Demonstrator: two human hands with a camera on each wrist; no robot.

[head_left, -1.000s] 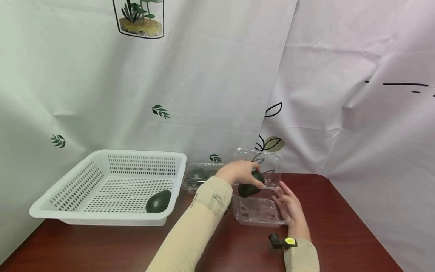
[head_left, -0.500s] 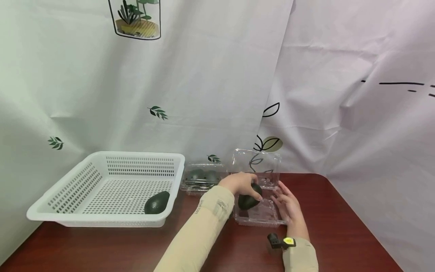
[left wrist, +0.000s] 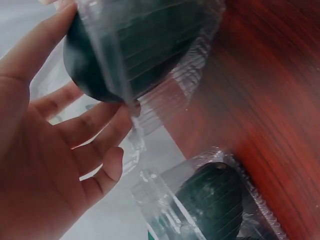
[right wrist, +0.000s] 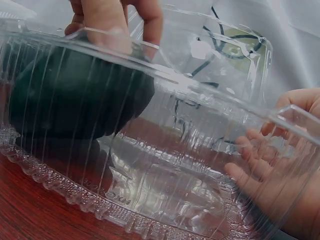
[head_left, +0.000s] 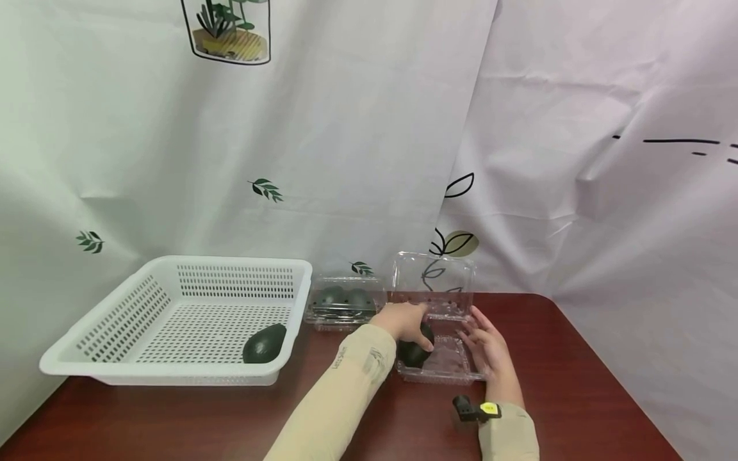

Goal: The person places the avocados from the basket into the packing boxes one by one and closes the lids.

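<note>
My left hand (head_left: 406,322) grips a dark green avocado (head_left: 416,349) from above, fingers and thumb spread round it. The avocado is low inside the left part of a clear plastic clamshell box (head_left: 444,371), whose lid (head_left: 435,278) stands raised at the back. In the left wrist view the same avocado (left wrist: 145,55) shows through the clear wall, with the thumb on one side. My right hand (head_left: 490,349) rests its fingers against the box's right side. Seen through the plastic in the right wrist view, those fingers (right wrist: 247,167) look relaxed.
A white perforated basket (head_left: 167,367) stands to the left with one avocado (head_left: 264,344) in its near right corner. Between basket and open box, a closed clamshell (head_left: 340,318) holds avocados. The red-brown table (head_left: 576,384) ends at a printed white curtain (head_left: 369,128).
My left hand has lowered the avocado from near the lid into the box, drifting slightly left. The right hand has stayed at the box's right side.
</note>
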